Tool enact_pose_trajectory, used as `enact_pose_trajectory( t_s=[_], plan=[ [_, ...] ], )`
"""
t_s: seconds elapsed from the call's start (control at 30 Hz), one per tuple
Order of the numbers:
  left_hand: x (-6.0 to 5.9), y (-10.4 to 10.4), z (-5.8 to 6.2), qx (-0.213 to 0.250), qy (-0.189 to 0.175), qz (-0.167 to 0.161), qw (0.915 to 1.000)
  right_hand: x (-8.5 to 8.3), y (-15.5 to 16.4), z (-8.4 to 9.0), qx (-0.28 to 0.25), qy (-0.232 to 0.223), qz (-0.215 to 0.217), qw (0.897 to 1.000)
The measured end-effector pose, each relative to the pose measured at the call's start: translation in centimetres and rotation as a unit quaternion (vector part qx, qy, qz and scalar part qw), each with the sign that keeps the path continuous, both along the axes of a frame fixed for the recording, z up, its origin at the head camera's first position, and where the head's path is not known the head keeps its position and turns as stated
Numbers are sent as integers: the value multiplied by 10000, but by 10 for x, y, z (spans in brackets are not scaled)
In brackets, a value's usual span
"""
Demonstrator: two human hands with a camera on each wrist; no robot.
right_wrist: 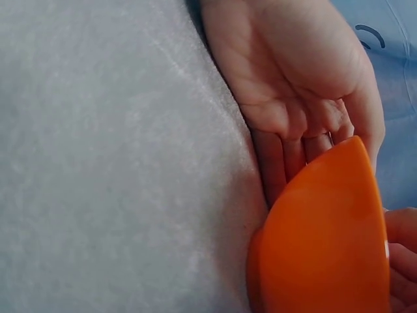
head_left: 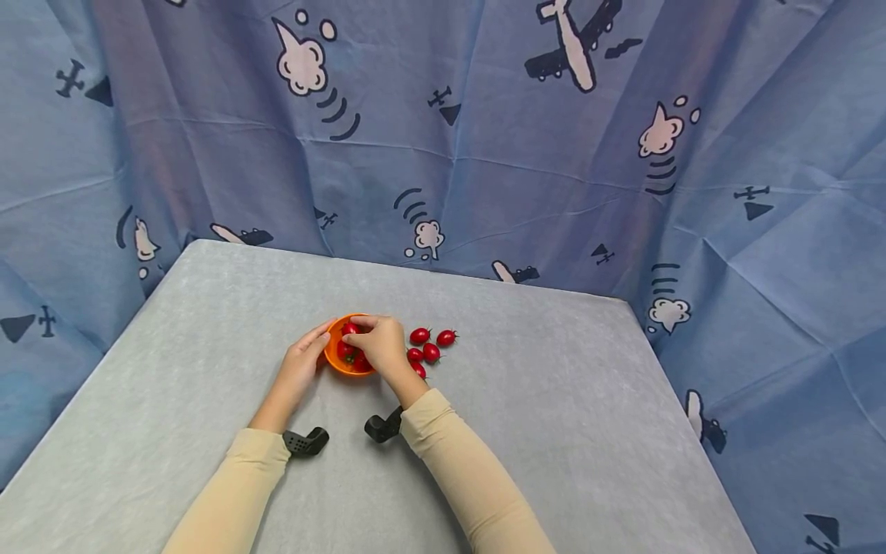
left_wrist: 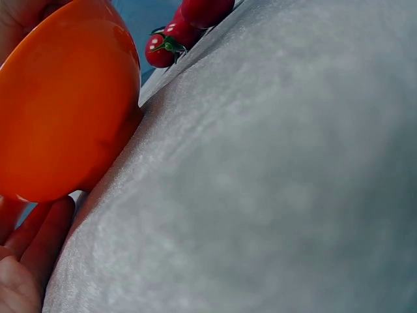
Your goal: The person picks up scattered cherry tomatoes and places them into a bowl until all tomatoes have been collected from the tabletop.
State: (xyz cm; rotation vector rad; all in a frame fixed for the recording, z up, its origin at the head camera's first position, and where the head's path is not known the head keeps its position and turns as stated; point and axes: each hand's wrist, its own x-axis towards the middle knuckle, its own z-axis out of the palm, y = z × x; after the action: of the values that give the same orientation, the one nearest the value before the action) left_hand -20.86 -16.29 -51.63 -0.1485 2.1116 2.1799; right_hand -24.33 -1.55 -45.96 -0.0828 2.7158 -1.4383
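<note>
A small orange bowl stands on the grey table with a few red cherry tomatoes inside. My left hand cups the bowl's left side, thumb by the rim and fingers lying round its wall. My right hand hovers over the bowl with curled fingers and pinches a cherry tomato just above the rim. In the left wrist view the bowl fills the upper left, with the left fingers below it.
Several loose cherry tomatoes lie on the table just right of the bowl; some of them show in the left wrist view. A blue printed cloth hangs behind and beside the table. Black camera mounts sit on both wrists.
</note>
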Motion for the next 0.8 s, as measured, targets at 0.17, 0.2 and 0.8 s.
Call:
enact_pose_trajectory(
  t_s=[0.17,0.2,0.8],
  plan=[
    [1,1,1,26,-39,25,10000,0,0,0,87,-28,8,10000],
    [1,1,2,20,-49,30,10000,0,0,0,103,-38,3,9999],
    [1,2,1,89,104,63,9999,0,1,-2,206,25,65,9998]
  ],
)
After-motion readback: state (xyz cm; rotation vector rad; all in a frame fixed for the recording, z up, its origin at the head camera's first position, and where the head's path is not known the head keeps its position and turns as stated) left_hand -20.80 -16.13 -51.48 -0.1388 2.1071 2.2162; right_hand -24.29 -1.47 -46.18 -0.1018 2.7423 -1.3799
